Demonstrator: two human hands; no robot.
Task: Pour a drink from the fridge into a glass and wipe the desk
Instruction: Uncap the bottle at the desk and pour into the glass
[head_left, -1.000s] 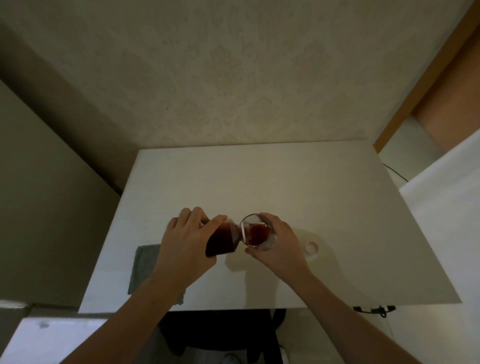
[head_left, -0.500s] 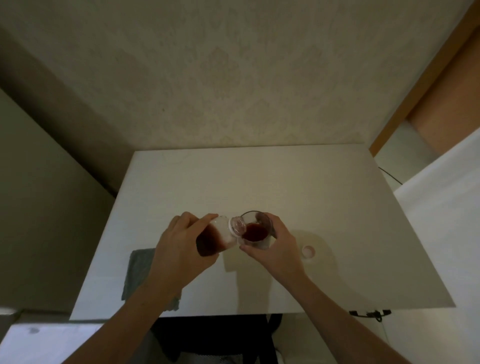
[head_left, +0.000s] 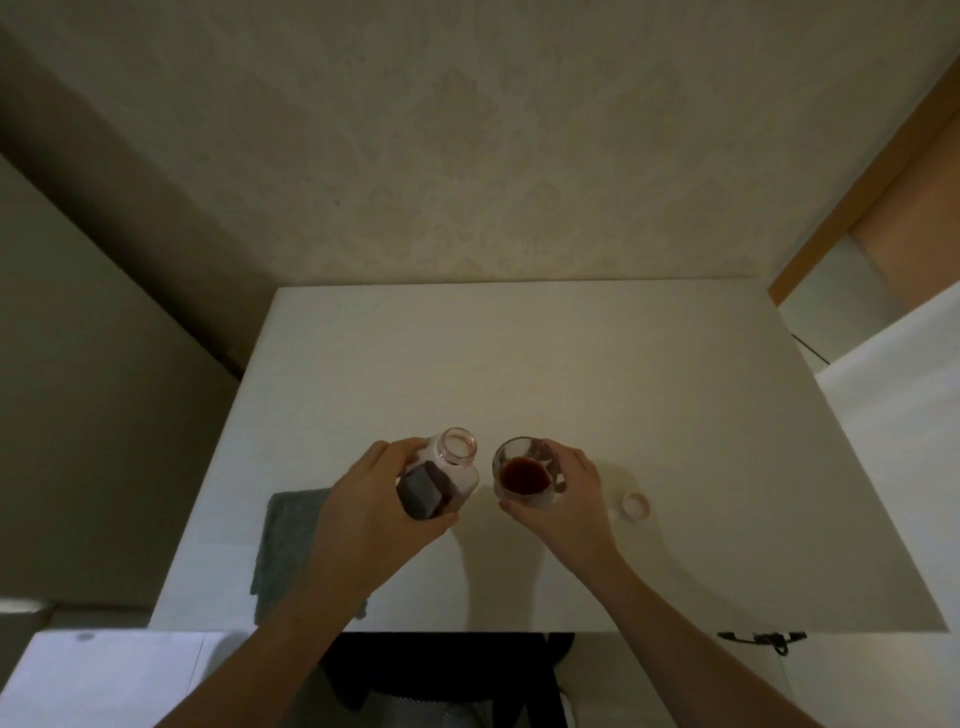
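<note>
Before us lies the white desk (head_left: 597, 374), pushed against a patterned wall, and it carries everything we are working with. At its near left corner we have a grey cloth (head_left: 288, 540) lying flat, partly hidden under our left forearm; we judge it sits there ready for the wiping, which is not yet done. Near the middle, our left hand (head_left: 363, 514) is wrapped around the bottle (head_left: 441, 480), fingers and thumb curled round its body; the open neck points up and away from us, apart from the glass, so no drink is running, and dark liquid remains in its lower part. Just to the right, our right hand (head_left: 571, 499) curls round the glass (head_left: 527, 475), steadying it; whether its base touches the desk we cannot tell. The glass holds a shallow pool of dark red drink, so the pouring looks done or nearly so. Smallest of all, the bottle's cap (head_left: 636, 505) rests on the desk just right of our right hand, presumably for closing the bottle.
</note>
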